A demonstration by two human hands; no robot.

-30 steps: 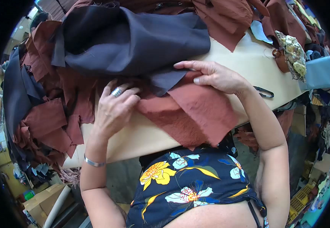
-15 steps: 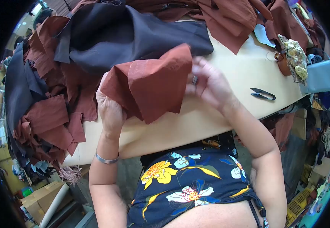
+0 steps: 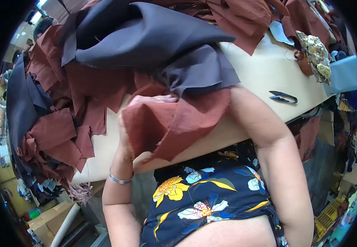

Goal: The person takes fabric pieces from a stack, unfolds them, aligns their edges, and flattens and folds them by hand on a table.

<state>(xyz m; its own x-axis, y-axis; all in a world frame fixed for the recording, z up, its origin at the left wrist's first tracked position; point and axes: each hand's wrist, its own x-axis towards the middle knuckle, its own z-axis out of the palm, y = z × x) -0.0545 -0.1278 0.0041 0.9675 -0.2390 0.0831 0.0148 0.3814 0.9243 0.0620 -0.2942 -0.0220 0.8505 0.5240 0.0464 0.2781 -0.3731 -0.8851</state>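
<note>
A rust-brown piece of fabric (image 3: 195, 117) hangs folded and open-mouthed in front of me, above the table's near edge. My left hand (image 3: 151, 99) grips its left side, with fingers over the upper edge. A large dark grey cloth (image 3: 162, 37) lies behind it in big folds, and a gathered corner of it drapes over the brown piece's top. My right forearm (image 3: 256, 113) reaches in from the right and disappears under that grey corner. The right hand itself is hidden by the cloth, so its fingers do not show.
Black thread snips (image 3: 283, 97) lie on the pale table (image 3: 260, 74) to the right. Behind them are a pincushion-like lumpy object (image 3: 316, 55) and a light-blue box (image 3: 347, 76). Brown fabric scraps (image 3: 55, 131) pile up on the left, with more brown cloth (image 3: 244, 20) at the back.
My right hand has gone from beside the brown fabric to under the grey cloth, whose corner now hangs nearer me. The brown piece has tilted and opened, still in my left hand.
</note>
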